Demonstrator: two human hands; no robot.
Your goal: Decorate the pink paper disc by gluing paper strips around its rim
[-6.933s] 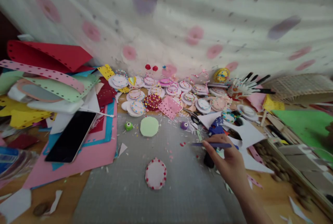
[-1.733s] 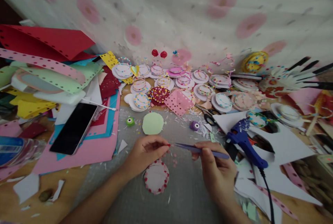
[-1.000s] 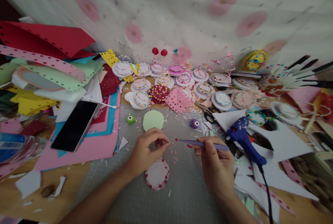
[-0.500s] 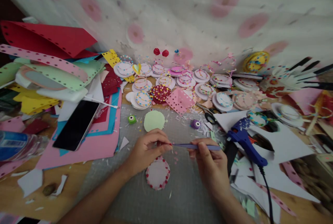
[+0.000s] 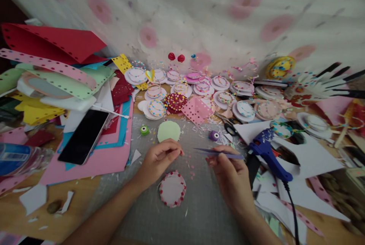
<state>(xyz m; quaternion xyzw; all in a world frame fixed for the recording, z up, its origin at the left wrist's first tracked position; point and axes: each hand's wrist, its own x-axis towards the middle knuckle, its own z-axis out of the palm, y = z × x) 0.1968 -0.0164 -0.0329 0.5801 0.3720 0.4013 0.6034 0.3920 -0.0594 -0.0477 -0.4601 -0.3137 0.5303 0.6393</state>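
Observation:
My left hand is pinched over the grey cutting mat, with a tiny red piece showing at its fingertips. Purple tweezers lie in the grip of my right hand, their tips apart and pointing toward my left hand without touching it. Below my left hand, a round white disc edged with red and pink pieces rests on the mat. A pale green paper circle lies just beyond that hand. Tiny pink pieces are scattered between both hands.
Several decorated discs line the back. A blue glue gun and scissors are at right. A phone, coloured papers and a bottle occupy the left. Two small punches stand near the green circle.
The tweezers have come away from my left fingertips, and their tips have spread apart. My left hand has shifted slightly left.

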